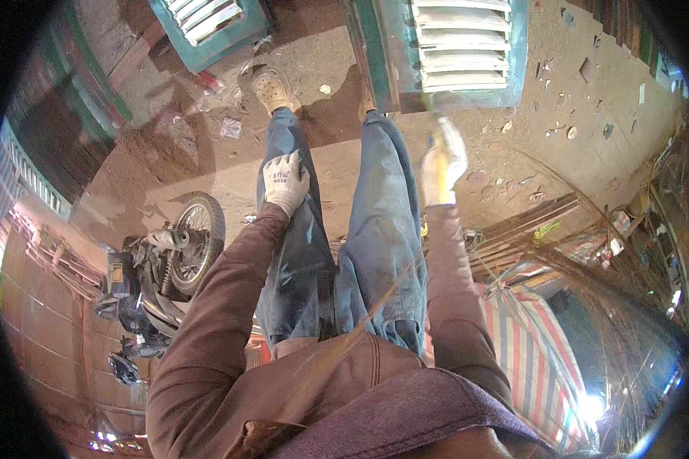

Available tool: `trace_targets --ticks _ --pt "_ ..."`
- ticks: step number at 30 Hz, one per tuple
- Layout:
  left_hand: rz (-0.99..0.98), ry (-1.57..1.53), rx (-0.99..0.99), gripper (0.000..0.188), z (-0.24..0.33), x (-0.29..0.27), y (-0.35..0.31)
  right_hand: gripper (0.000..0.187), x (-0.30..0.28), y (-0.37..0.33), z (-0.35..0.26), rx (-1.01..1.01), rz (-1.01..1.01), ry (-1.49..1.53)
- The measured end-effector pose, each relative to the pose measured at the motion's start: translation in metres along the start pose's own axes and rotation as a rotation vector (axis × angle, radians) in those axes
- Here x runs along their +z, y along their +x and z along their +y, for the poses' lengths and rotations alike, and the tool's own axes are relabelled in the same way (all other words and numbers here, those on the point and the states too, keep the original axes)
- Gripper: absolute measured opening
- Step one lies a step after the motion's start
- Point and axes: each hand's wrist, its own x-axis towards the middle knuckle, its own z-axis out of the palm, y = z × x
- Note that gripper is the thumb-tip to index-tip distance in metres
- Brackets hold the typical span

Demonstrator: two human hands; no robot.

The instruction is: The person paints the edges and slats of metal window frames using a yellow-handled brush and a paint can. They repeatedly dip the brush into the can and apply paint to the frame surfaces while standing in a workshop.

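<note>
My left hand (285,182), in a white knit glove with printing on its back, rests on my left leg near the knee. Its fingers bend over the jeans (383,206), and nothing shows in them. Out to the right of my other knee, my right hand (444,164) is gloved too and smeared by motion. It grips a yellow-handled tool (442,180) whose far end blurs, so its kind is unclear. Just beyond this hand stands a green frame with white slats (463,46), like a louvered shutter.
A second green slatted frame (207,27) stands at the upper left. Litter lies scattered over the dirt floor (547,153). A motorbike (172,268) is at the left. Wooden slats (513,229) and a striped sheet (532,329) lie to the right.
</note>
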Motion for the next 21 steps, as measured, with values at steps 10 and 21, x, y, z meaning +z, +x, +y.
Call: trace_targets --ticks 10,21 --pt "-0.019 0.028 0.188 0.032 -0.061 -0.048 0.007 0.043 0.052 -0.014 -0.049 -0.023 0.004 -0.566" --pt "-0.104 0.067 0.243 0.036 -0.066 -0.045 0.009 0.045 0.065 -0.006 -0.069 -0.062 -0.181 -0.589"
